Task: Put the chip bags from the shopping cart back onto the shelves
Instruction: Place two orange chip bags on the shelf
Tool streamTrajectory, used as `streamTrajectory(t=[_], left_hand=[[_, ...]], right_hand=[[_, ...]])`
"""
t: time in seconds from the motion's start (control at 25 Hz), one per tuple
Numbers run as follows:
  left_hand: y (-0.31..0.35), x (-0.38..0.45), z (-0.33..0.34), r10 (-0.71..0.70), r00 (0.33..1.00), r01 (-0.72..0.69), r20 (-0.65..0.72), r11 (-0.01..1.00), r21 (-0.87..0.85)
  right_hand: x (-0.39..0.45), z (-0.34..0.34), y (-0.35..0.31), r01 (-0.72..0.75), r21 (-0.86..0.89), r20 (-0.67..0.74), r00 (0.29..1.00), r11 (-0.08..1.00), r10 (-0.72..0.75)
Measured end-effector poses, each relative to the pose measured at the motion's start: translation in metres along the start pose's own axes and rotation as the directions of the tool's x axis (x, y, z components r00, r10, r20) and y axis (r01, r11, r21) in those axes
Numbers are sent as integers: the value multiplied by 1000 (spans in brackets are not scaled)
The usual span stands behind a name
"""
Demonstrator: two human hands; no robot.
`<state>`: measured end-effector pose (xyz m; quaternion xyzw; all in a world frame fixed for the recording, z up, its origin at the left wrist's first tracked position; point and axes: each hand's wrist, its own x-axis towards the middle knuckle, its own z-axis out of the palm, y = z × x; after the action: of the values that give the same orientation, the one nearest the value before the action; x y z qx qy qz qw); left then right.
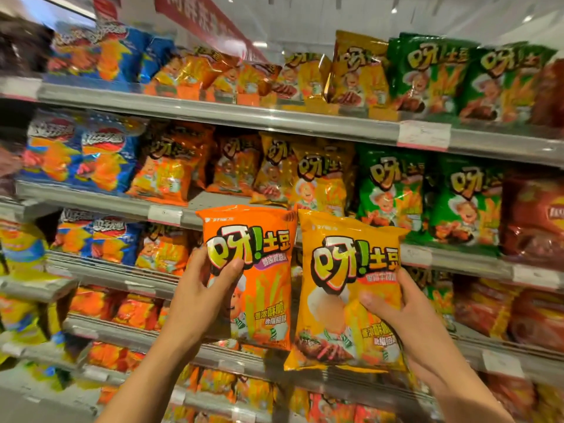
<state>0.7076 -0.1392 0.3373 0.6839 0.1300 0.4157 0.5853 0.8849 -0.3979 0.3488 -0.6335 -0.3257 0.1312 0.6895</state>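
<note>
Before the snack shelves (244,117), two chip bags are held upright, side by side, in front of the middle tiers. Left hand (198,294) grips the orange bag (259,270) at its left edge: thumb pressed on the front over the printed logo, remaining fingers curled behind the pack and out of sight. Right hand (406,319) grips the yellow bag (345,288) at its right edge: thumb laid across the front near mid-height, other fingers (407,280) wrapped round the edge. The upper inner corners of the two bags touch or nearly touch; contact cannot be confirmed. The yellow bag sits slightly lower than the orange one.

Shelf stock behind: blue bags (100,160) at left, orange and yellow bags of the same brand at centre, green bags (427,193) to the right, dark red bags (537,218) at far right. White price tags (424,135) are clipped to the shelf rails. Background stock is motion-blurred; label detail there cannot be read
</note>
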Motion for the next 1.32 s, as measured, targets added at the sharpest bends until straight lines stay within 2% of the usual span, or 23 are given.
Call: streamTrajectory(t=[0.2,0.4,0.6,0.8,0.96,1.08,1.2,1.32], left_hand=[[1,22,-14,-45,998,42,-39,997,-65],[0,64,-40,-80,989,74,-122,996,-55],[7,140,-72,-90,970,94,-224,996,7],[10,226,-93,-81,977,93,-200,994,51],[-6,273,-92,-57,983,68,-177,996,56],[-18,304,-86,-67,989,78,-133,994,82],[-25,334,-77,-112,987,122,-113,989,86],[-33,354,-70,-138,986,150,-91,980,131]], right_hand=[[32,17,-3,-19,43,42,999,999,17],[82,48,-5,-12,76,111,994,997,3],[153,97,-10,72,119,120,989,990,-86],[231,143,-18,85,64,126,988,994,-92],[277,153,-26,101,-91,6,995,991,-101],[298,148,-32,58,-221,-101,992,974,-82],[312,145,-33,-57,-155,-194,981,986,27],[322,153,-26,-149,-109,-212,969,983,124]])
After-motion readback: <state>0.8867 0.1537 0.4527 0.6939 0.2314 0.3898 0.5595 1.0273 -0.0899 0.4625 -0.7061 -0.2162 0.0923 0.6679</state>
